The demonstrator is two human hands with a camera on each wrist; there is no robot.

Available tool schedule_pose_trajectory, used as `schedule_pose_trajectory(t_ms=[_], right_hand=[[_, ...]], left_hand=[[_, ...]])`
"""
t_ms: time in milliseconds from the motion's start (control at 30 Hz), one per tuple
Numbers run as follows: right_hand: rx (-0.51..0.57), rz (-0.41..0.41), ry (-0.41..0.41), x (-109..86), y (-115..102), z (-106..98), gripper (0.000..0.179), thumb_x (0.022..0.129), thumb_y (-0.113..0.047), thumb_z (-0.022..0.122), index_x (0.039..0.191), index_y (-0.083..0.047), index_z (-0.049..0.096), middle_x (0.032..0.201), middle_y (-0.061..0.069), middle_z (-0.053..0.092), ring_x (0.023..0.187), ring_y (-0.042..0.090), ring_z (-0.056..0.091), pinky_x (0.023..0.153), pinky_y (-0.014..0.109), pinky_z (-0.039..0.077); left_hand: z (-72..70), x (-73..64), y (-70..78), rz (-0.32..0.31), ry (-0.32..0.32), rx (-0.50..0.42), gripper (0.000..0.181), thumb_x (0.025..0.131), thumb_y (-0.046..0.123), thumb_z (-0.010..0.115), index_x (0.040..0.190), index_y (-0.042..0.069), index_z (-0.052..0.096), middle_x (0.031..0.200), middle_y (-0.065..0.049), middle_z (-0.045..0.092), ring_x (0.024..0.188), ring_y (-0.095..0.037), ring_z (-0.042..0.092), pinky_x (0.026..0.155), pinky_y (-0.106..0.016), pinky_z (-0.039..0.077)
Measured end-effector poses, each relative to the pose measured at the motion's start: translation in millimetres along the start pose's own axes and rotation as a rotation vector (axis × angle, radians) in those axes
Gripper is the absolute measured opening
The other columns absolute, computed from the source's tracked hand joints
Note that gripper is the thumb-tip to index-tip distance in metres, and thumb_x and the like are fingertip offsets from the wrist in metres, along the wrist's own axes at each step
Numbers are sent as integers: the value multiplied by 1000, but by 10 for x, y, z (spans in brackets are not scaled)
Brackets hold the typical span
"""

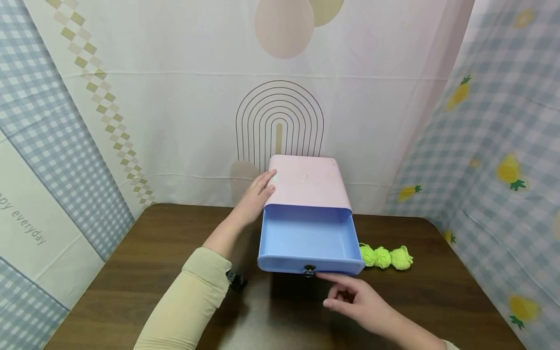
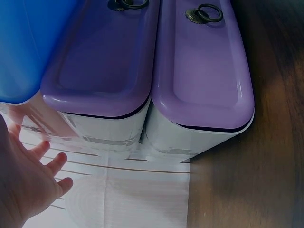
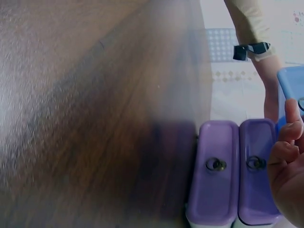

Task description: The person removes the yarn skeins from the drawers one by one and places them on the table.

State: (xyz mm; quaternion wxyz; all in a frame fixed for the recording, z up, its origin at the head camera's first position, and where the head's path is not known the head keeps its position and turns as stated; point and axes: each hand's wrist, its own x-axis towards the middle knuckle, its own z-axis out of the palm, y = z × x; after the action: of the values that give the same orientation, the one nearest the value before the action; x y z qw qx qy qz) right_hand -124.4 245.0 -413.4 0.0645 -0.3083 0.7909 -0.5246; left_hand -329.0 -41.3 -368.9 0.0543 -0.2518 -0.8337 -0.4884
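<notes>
Fingers straight and spread, the left hand (image 1: 251,201) has its fingertips against the left side of a pink casing (image 1: 306,180). Between the hands, a blue drawer (image 1: 310,236) stands pulled out of that casing toward the person. The right hand (image 1: 360,304) touches the ring pull (image 1: 309,273) on its front with a straight index finger, the other fingers loosely bent around nothing.

The left wrist view shows what the head view hides: a dark purple drawer (image 2: 107,57) and a lighter purple drawer (image 2: 209,71) stacked beneath the blue one, pushed into white casings (image 2: 175,137). The right wrist view shows both fronts too, plus a black strap (image 3: 259,48) on the left wrist.

The table (image 1: 140,272) stretches from left of the left hand to its side edge; its far edge runs behind the stack, close to a white cloth (image 1: 175,121). More wood lies right of the right hand, up to a pineapple-print cloth (image 1: 494,165).

A blue checked cloth (image 1: 57,121) hangs well left of the left hand. Lime-green yarn (image 1: 382,257) lies beyond the right hand, just beside the drawer's right side.
</notes>
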Motion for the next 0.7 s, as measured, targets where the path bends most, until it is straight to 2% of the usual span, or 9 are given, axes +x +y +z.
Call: schedule_pose_trajectory(t_ms=[167,300,500,700], right_hand=[[45,41,8,52,6,88,43,97,-8,62,137,3,53,80,-2,66,70,6,60,60,28,52],[29,77,71,114,-18,176,38,97,-10,62,132,6,57,75,-2,65,64,12,60,55,27,49],[-2,126,188,208,-94,315,30,95,-13,66,121,2,66,66,-3,62,54,7,53,45,25,44],[49,230,254,267,-152,384,28,96,-21,66,116,-1,69,60,-1,59,46,4,44,40,26,42]], left_hand=[[-4,-6,2,-5,-1,0,55,104,40,37,157,24,32,162,-9,23,148,-31,20,116,-58,18],[-7,-9,1,-11,-3,1,55,104,41,37,157,24,32,162,-11,22,148,-32,19,116,-60,17],[-10,-8,-4,-16,-3,2,55,104,40,37,157,23,32,162,-14,21,148,-34,18,115,-61,17],[-7,1,1,-12,-1,4,55,104,41,37,156,25,32,162,-11,22,148,-32,19,116,-59,17]])
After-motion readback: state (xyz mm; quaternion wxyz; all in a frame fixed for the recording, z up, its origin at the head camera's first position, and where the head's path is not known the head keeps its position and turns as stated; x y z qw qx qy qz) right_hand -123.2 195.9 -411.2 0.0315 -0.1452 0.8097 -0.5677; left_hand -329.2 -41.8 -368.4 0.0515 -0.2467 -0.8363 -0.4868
